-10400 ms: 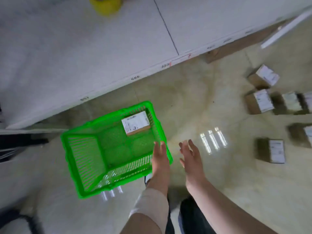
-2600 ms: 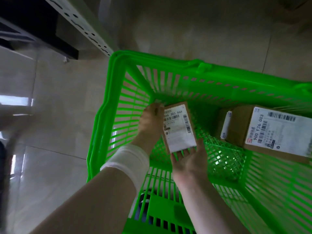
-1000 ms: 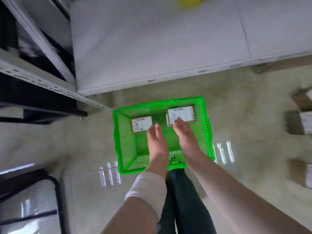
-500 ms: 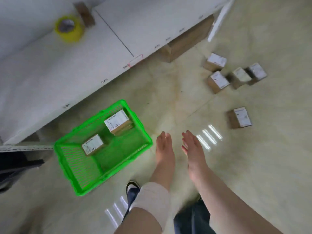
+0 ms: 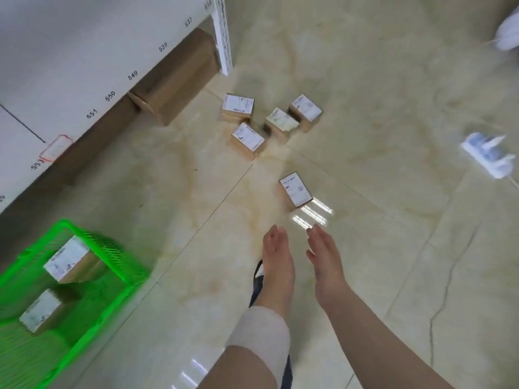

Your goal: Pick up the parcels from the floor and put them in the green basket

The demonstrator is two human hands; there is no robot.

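Observation:
The green basket (image 5: 123,273) stands on the floor at the lower left and holds two labelled brown parcels, one (image 5: 67,259) nearer the shelf and one (image 5: 42,311) below it. Several more parcels lie on the floor ahead. The nearest parcel (image 5: 295,190) sits just beyond my fingertips. A cluster lies farther off: one parcel (image 5: 248,139), another (image 5: 238,106), a third (image 5: 281,124) and the last (image 5: 305,110). My left hand (image 5: 278,259) and my right hand (image 5: 324,258) are side by side, flat, fingers apart, holding nothing.
A white shelf board (image 5: 84,51) with number labels runs along the upper left, with a large cardboard box (image 5: 174,80) under it. A blue-and-white object (image 5: 487,154) lies on the floor at the right. A white shoe (image 5: 508,32) shows at the top right corner.
The view has swung right and forward toward the floor parcels, so the basket slid to the lower left. Both hands have stayed empty since leaving the basket.

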